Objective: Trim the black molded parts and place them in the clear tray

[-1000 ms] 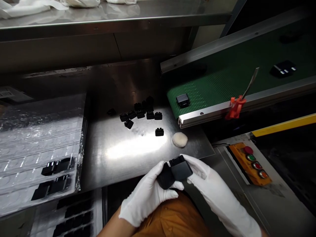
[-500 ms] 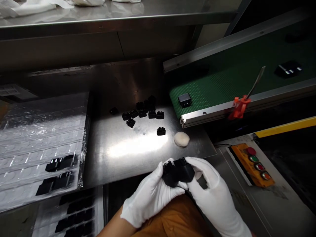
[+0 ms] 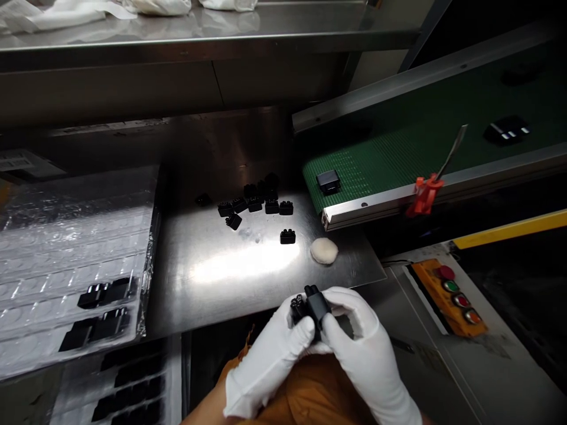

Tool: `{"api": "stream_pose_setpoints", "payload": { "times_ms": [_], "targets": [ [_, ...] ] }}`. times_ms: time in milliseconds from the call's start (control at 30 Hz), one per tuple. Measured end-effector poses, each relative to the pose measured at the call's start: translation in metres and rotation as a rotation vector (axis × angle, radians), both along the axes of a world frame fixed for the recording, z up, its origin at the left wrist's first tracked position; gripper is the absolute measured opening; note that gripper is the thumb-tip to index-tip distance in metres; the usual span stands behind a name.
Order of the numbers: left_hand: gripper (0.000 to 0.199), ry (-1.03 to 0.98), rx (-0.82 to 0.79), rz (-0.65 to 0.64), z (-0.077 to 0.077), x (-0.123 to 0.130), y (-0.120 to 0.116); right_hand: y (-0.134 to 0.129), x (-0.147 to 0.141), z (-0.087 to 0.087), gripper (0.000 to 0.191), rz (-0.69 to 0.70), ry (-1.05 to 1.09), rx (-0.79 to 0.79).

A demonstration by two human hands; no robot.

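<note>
While both gloved hands close in, left hand (image 3: 274, 354) and right hand (image 3: 358, 342) now pinch black parts (image 3: 310, 307) together | fingers (image 3: 336, 298) wrapped tighter, parts turned end-up | loose caps (image 3: 287, 236) beyond fingertips unmoved.

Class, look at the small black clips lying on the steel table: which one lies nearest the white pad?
The lone black clip just left of the white pad; the other clips cluster farther back on the steel table.

— Layout, quick? 
— Worktop (image 3: 212, 283) in the middle. Loose clips (image 3: 254, 205) clustered at its back, one clip (image 3: 287, 236) nearer, pad (image 3: 324, 251) just right of it. 
— Sides? 
— Tray stack (image 3: 66, 265) left, conveyor (image 3: 398, 159) right-rear with a part (image 3: 328, 181) on its end. Button box (image 3: 452, 292) front right. Hands at the near edge, left hand (image 3: 270, 360) and right hand (image 3: 358, 348) touching.
</note>
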State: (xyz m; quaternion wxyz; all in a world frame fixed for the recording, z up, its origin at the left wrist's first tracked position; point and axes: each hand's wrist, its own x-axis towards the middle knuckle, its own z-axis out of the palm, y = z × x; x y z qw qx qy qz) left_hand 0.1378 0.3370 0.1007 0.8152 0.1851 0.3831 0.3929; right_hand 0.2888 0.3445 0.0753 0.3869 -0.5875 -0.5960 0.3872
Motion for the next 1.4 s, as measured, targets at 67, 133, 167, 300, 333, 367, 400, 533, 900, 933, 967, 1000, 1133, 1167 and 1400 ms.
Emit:
{"api": "stream_pose_setpoints", "payload": {
  "times_ms": [67,133,167,300,333,367,400,533,900,933,967,1000,1133,1167,1400],
  "targets": [
    [0.048,0.074,-0.008,-0.052,0.006,-0.001,0.002,0.001,0.002,-0.003,0.021,-0.027,0.127,-0.158],
    [0.054,0.096,-0.011,-0.098,0.011,-0.002,0.005,0.002,0.003,-0.005,0.024,-0.044,0.257,-0.312],
    [0.057,0.091,-0.003,-0.11,0.013,-0.002,0.006,0.003,0.003,-0.006,0.027,-0.046,0.315,-0.379],
    [0.051,0.145,0.061,-0.123,0.015,-0.005,0.007,0.006,0.002,-0.006,0.029,0.009,0.515,-0.558],
    [0.049,0.164,0.056,-0.132,0.014,-0.006,0.007,0.007,0.002,-0.007,0.029,0.027,0.551,-0.571],
    [0.047,0.167,0.046,-0.139,0.012,-0.008,0.005,0.007,0.001,-0.007,0.03,0.043,0.573,-0.571],
    [0.046,0.155,0.034,-0.138,0.01,-0.01,0.004,0.006,0.001,-0.007,0.03,0.055,0.583,-0.564],
    [0.054,0.078,0.015,-0.126,0.003,-0.017,-0.003,0.003,0.001,-0.008,0.034,0.05,0.61,-0.543],
    [0.04,0.2,0.054,-0.059,0.008,-0.017,-0.002,-0.004,-0.001,-0.01,0.024,-0.11,0.626,-0.337],
    [0.04,0.183,0.048,-0.047,0.007,-0.016,-0.003,-0.004,0.0,-0.01,0.024,-0.123,0.612,-0.327],
    [0.038,0.174,0.042,-0.037,0.006,-0.016,-0.004,-0.005,0.001,-0.01,0.025,-0.133,0.592,-0.313],
    [0.035,0.178,0.035,-0.025,0.005,-0.015,-0.005,-0.006,0.003,-0.011,0.026,-0.141,0.565,-0.291],
    [0.024,0.314,0.053,0.075,0.004,-0.01,-0.006,-0.009,0.011,-0.013,0.03,-0.105,0.355,-0.059],
    [0.026,0.371,0.067,0.106,0.004,-0.009,-0.006,-0.01,0.014,-0.013,0.031,-0.085,0.287,0.017],
    [0.024,0.356,0.062,0.172,0.009,-0.008,-0.008,-0.009,0.023,-0.01,0.035,0.034,0.007,0.27]
  ]
}}
